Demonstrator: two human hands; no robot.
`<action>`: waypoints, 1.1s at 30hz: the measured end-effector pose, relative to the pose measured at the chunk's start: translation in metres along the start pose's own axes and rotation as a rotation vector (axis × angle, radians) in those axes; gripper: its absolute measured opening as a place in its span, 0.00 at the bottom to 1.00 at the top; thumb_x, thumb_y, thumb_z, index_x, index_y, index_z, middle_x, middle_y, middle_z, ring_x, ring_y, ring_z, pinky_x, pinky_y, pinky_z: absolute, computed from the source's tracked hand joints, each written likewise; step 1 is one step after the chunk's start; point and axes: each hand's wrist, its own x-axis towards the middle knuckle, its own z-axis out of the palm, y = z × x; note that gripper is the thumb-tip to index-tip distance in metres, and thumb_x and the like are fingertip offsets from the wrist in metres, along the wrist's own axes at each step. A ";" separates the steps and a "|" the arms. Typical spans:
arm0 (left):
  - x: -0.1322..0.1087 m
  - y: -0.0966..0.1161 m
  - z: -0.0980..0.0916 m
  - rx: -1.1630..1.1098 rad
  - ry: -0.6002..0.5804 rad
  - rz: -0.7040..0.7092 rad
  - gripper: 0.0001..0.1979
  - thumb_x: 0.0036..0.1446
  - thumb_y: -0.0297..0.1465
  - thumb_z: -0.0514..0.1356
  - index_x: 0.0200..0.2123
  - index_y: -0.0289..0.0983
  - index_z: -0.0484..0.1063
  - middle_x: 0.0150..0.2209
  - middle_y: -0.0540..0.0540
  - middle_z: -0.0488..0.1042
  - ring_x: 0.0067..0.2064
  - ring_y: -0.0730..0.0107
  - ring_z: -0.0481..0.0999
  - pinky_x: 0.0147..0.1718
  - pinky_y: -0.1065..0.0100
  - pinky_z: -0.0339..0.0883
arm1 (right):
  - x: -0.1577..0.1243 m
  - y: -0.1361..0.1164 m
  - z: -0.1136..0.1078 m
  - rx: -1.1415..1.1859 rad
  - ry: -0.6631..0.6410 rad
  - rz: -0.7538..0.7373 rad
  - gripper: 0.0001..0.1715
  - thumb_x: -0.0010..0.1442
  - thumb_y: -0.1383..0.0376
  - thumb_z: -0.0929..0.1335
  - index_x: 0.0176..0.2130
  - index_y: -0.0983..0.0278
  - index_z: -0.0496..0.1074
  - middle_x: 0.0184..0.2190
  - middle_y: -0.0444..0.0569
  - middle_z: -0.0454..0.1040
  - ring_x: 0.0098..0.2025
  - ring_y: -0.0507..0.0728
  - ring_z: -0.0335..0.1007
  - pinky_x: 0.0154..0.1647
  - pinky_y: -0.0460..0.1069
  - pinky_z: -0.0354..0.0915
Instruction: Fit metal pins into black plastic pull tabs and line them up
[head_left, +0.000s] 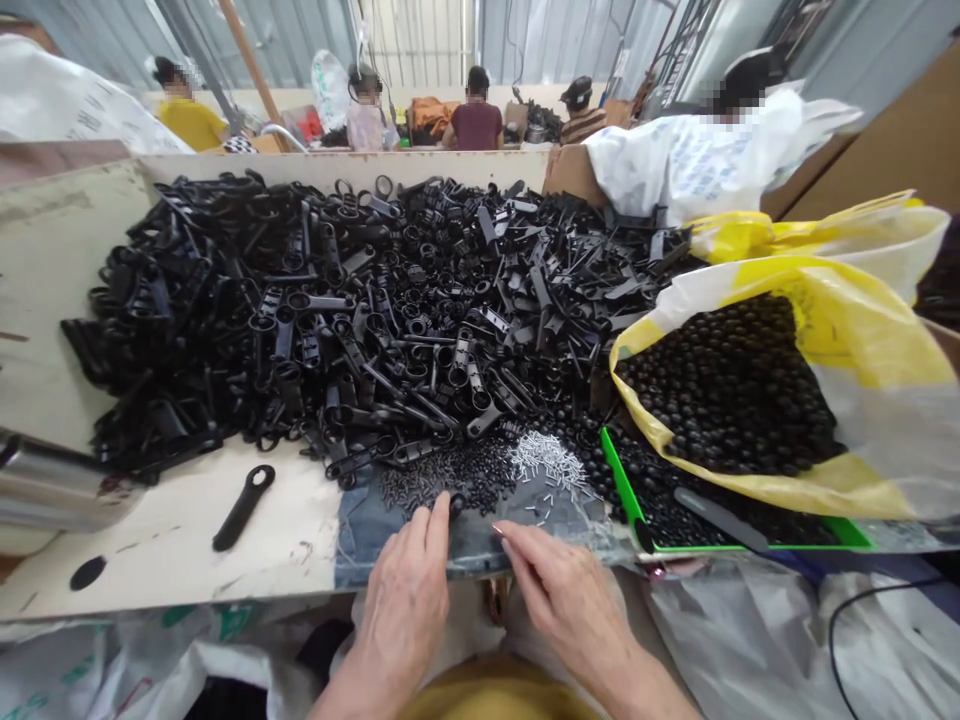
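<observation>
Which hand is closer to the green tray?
Right. The right hand is left of the green tray, with a gap between; the left hand is farther left, beyond the right one.

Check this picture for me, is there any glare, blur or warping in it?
Head view: glare on the metal cylinder at far left; the left hand and right hand read clearly; the black parts merge into dark masses toward the left. Same head view: things near the edges look stretched, and several people's heads at the back are pixelated.
</observation>
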 end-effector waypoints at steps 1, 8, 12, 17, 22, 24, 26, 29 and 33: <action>0.000 -0.001 -0.001 -0.036 0.004 -0.010 0.30 0.59 0.12 0.48 0.64 0.30 0.62 0.44 0.39 0.79 0.41 0.57 0.83 0.43 0.56 0.78 | -0.001 0.000 0.000 0.008 0.007 0.001 0.20 0.74 0.67 0.58 0.53 0.63 0.76 0.41 0.52 0.84 0.38 0.60 0.83 0.38 0.51 0.75; 0.005 -0.008 -0.018 -0.478 0.039 -0.299 0.09 0.69 0.32 0.53 0.48 0.39 0.71 0.41 0.43 0.83 0.41 0.55 0.84 0.38 0.61 0.75 | -0.004 0.002 -0.009 0.236 0.078 0.101 0.11 0.72 0.65 0.63 0.42 0.60 0.75 0.36 0.47 0.80 0.36 0.56 0.79 0.37 0.48 0.71; 0.002 0.001 -0.021 -0.511 -0.102 -0.300 0.05 0.66 0.32 0.58 0.39 0.42 0.75 0.34 0.49 0.83 0.36 0.55 0.83 0.37 0.59 0.71 | -0.001 0.001 -0.008 0.178 0.027 0.060 0.12 0.73 0.66 0.62 0.41 0.60 0.75 0.36 0.47 0.77 0.36 0.56 0.77 0.35 0.48 0.68; 0.000 0.010 -0.019 -0.411 -0.195 -0.158 0.11 0.66 0.26 0.56 0.42 0.43 0.77 0.40 0.49 0.85 0.43 0.53 0.83 0.44 0.55 0.65 | 0.005 -0.004 0.000 0.085 -0.047 0.040 0.10 0.72 0.68 0.64 0.39 0.61 0.73 0.36 0.46 0.74 0.35 0.55 0.75 0.35 0.47 0.67; -0.002 0.008 -0.016 -0.359 -0.096 -0.064 0.12 0.66 0.24 0.53 0.37 0.41 0.76 0.34 0.49 0.83 0.36 0.56 0.81 0.36 0.60 0.62 | 0.004 -0.004 0.011 -0.056 -0.045 0.019 0.11 0.73 0.67 0.64 0.39 0.61 0.73 0.35 0.45 0.74 0.32 0.54 0.75 0.31 0.47 0.63; -0.004 0.007 -0.012 -0.382 -0.024 -0.055 0.13 0.67 0.26 0.52 0.35 0.41 0.76 0.32 0.48 0.82 0.34 0.57 0.80 0.35 0.61 0.61 | 0.003 -0.004 0.013 -0.081 -0.021 0.014 0.15 0.74 0.66 0.61 0.38 0.61 0.73 0.34 0.45 0.73 0.31 0.54 0.74 0.31 0.47 0.63; -0.006 0.005 -0.010 -0.470 0.017 -0.123 0.13 0.67 0.30 0.54 0.32 0.41 0.76 0.29 0.48 0.81 0.32 0.59 0.79 0.34 0.62 0.61 | 0.003 -0.006 0.011 -0.012 0.007 0.024 0.18 0.75 0.65 0.59 0.38 0.61 0.75 0.34 0.47 0.74 0.32 0.54 0.74 0.32 0.47 0.64; -0.007 0.005 -0.012 -0.749 -0.015 -0.408 0.13 0.65 0.40 0.59 0.30 0.41 0.76 0.28 0.49 0.79 0.31 0.61 0.77 0.34 0.65 0.63 | 0.007 -0.013 0.006 0.292 0.043 0.100 0.18 0.74 0.60 0.62 0.38 0.61 0.77 0.32 0.46 0.74 0.32 0.54 0.73 0.33 0.46 0.65; -0.005 0.009 -0.022 -1.238 -0.036 -0.726 0.19 0.56 0.50 0.66 0.32 0.38 0.78 0.30 0.49 0.79 0.35 0.61 0.75 0.36 0.67 0.66 | 0.019 -0.026 0.003 0.668 0.041 0.197 0.20 0.69 0.51 0.67 0.35 0.61 0.80 0.28 0.45 0.71 0.29 0.54 0.68 0.29 0.45 0.63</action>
